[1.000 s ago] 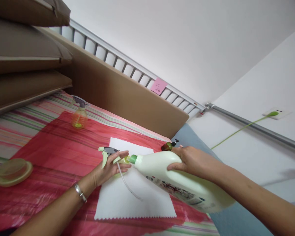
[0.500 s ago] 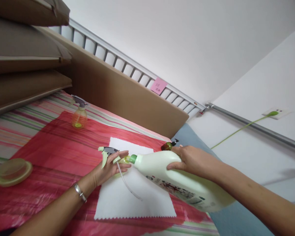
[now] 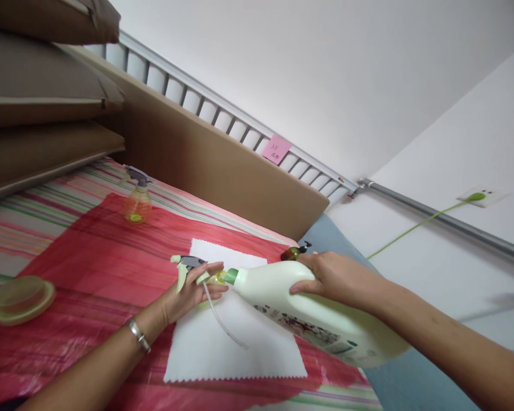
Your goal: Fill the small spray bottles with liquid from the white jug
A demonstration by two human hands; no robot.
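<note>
My right hand (image 3: 325, 277) grips a large pale green jug (image 3: 278, 288) by its upper side, the jug tilted nearly flat with its green neck pointing left. That neck meets the mouth of a small yellowish clear bottle (image 3: 219, 277), mostly hidden behind my left hand. In my left hand (image 3: 197, 291) is a spray trigger head (image 3: 189, 264), its thin dip tube (image 3: 223, 325) hanging down; the fingers also reach round the small bottle. A white cloth (image 3: 235, 354) with zigzag edges lies beneath.
On the red sheet (image 3: 98, 257) stand another spray bottle (image 3: 137, 202) and, at left, a round yellowish lidded dish (image 3: 22, 299). A dark pump bottle (image 3: 292, 252) lies beyond the jug. Stacked brown cushions (image 3: 47, 114) and a brown board (image 3: 205, 148) bound the back.
Almost nothing differs. The jug, both hands and the spray head keep nearly the same positions, and the view has shifted very slightly.
</note>
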